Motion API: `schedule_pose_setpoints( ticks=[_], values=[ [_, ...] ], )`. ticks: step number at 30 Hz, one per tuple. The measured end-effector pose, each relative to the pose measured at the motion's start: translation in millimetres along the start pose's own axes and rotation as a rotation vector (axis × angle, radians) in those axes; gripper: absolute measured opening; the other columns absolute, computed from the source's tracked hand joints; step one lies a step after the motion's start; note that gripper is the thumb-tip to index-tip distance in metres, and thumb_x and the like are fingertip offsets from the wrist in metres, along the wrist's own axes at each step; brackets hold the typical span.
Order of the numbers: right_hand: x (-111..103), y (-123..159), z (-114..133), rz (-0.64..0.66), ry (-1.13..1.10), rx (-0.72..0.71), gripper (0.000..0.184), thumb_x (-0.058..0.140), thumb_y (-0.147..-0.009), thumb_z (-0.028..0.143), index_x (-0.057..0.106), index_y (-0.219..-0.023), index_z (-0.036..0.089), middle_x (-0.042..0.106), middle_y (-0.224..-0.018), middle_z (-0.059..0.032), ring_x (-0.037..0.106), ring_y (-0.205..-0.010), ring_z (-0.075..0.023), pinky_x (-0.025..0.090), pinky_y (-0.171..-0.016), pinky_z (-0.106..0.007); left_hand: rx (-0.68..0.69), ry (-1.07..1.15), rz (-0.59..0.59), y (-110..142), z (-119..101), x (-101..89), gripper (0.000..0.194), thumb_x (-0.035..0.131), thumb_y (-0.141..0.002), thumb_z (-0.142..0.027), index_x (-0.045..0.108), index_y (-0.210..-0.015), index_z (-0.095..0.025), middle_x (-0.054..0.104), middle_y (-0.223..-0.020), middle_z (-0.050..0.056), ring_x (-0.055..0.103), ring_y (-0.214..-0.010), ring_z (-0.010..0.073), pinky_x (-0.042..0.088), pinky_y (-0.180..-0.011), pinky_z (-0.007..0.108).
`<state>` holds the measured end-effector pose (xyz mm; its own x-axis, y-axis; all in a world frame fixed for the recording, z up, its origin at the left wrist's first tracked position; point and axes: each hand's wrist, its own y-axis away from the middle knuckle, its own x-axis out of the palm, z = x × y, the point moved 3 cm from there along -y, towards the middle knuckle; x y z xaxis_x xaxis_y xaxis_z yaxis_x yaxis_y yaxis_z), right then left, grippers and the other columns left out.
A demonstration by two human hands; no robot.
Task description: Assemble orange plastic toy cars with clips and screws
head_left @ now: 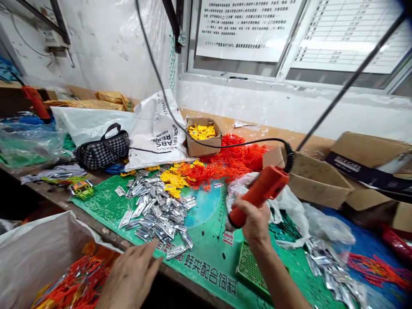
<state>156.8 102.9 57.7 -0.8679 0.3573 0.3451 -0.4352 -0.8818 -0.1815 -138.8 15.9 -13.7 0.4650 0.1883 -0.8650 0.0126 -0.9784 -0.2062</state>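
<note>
So one orange-red power tool (267, 186) is being gripped by the right hand (255, 214) over the green mat (212, 240), fingers wrapped snugly round its body, and a second red tool (36, 103) is being seen way off at far left. The left hand (130, 274) is being held near the mat's front edge, fingers loosely stretched, close to a heap of silver packets (157, 210), too many to be counted. Also being shown: one green basket (249, 266), one checkered bag (104, 151) and at least three cardboard boxes (318, 193).
</note>
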Motion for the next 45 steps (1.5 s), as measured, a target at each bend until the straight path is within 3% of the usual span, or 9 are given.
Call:
schedule_pose_setpoints(
  ticks=[3,8,13,16,22,29,37,41,45],
  values=[
    [-48,-16,8,-0.120,0.029,-0.052,0.031,0.081,-0.051,0.024,0.060,-0.073,0.016,0.061,-0.062,0.0042,0.053,-0.051,-0.0125,0.043,-0.050,-0.027,0.196,-0.054,0.151,-47,-76,17.8,0.032,0.055,-0.089,-0.026,0.068,-0.118,-0.025,0.074,-0.115,0.010,0.066,-0.106,0.0300,0.051,-0.091,0.039],
    [-110,-19,7,-0.204,0.175,-0.025,0.039,0.087,-0.048,0.029,0.064,-0.077,0.015,0.065,-0.066,0.0000,0.057,-0.054,-0.0161,0.045,-0.052,-0.030,0.295,-0.208,0.072,-151,-154,39.2,0.038,0.058,-0.091,-0.022,0.060,-0.128,-0.016,0.061,-0.132,0.018,0.058,-0.118,0.0326,0.049,-0.096,0.044],
    [-142,-11,3,-0.165,0.258,0.036,0.042,0.088,-0.047,0.035,0.069,-0.078,0.015,0.068,-0.071,-0.0048,0.059,-0.057,-0.0193,0.047,-0.052,-0.032,0.267,-0.288,-0.006,-255,-161,42.4,0.038,0.061,-0.093,-0.033,0.057,-0.128,-0.018,0.058,-0.132,0.011,0.061,-0.111,0.0268,0.053,-0.092,0.049],
    [-147,-8,3,-0.136,0.269,0.075,0.038,0.089,-0.043,0.035,0.069,-0.069,0.015,0.067,-0.067,-0.0054,0.057,-0.055,-0.0198,0.046,-0.048,-0.032,0.270,-0.307,0.054,-288,-145,50.4,0.036,0.061,-0.094,-0.034,0.058,-0.126,-0.017,0.061,-0.127,0.010,0.064,-0.105,0.0249,0.056,-0.087,0.046],
    [-141,-6,14,-0.052,0.306,0.024,0.024,0.083,-0.050,0.030,0.068,-0.064,0.018,0.065,-0.064,-0.0020,0.056,-0.056,-0.0173,0.046,-0.052,-0.031,0.481,-0.245,0.156,-284,-138,85.3,0.036,0.061,-0.094,-0.033,0.058,-0.127,-0.018,0.059,-0.131,0.011,0.062,-0.110,0.0257,0.054,-0.091,0.047],
    [-148,-23,29,-0.121,0.392,-0.063,0.020,0.078,-0.052,0.026,0.068,-0.065,0.016,0.065,-0.061,-0.0013,0.055,-0.054,-0.0155,0.045,-0.053,-0.030,0.674,-0.105,0.293,-248,-171,106.6,0.062,0.052,-0.072,0.005,0.062,-0.128,-0.020,0.046,-0.151,0.009,0.048,-0.135,0.0258,0.043,-0.110,0.037],
    [-161,-36,46,-0.251,0.513,-0.139,0.028,0.079,-0.055,0.032,0.063,-0.072,0.016,0.062,-0.067,0.0005,0.055,-0.058,-0.0157,0.045,-0.060,-0.033,0.663,0.131,0.059,-228,-183,54.7,0.049,0.043,-0.085,-0.012,0.062,-0.130,-0.013,0.056,-0.144,0.011,0.048,-0.135,0.0251,0.033,-0.116,0.040],
    [-163,-35,48,-0.363,0.645,-0.211,0.040,0.076,-0.061,0.039,0.062,-0.091,0.016,0.064,-0.081,-0.0027,0.057,-0.070,-0.0196,0.047,-0.069,-0.039,0.580,0.272,-0.018,-219,-169,59.3,0.038,0.048,-0.086,-0.029,0.073,-0.110,-0.014,0.077,-0.111,0.008,0.070,-0.103,0.0245,0.052,-0.097,0.034],
    [-163,-12,41,-0.533,0.941,-0.696,0.067,0.072,-0.073,0.040,0.046,-0.130,0.017,0.054,-0.123,-0.0156,0.055,-0.109,-0.0306,0.049,-0.087,-0.049,0.456,0.375,-0.179,-220,-156,73.6,0.040,0.045,-0.088,-0.032,0.074,-0.106,-0.011,0.079,-0.096,0.009,0.072,-0.089,0.0260,0.056,-0.085,0.037]
  ],
)
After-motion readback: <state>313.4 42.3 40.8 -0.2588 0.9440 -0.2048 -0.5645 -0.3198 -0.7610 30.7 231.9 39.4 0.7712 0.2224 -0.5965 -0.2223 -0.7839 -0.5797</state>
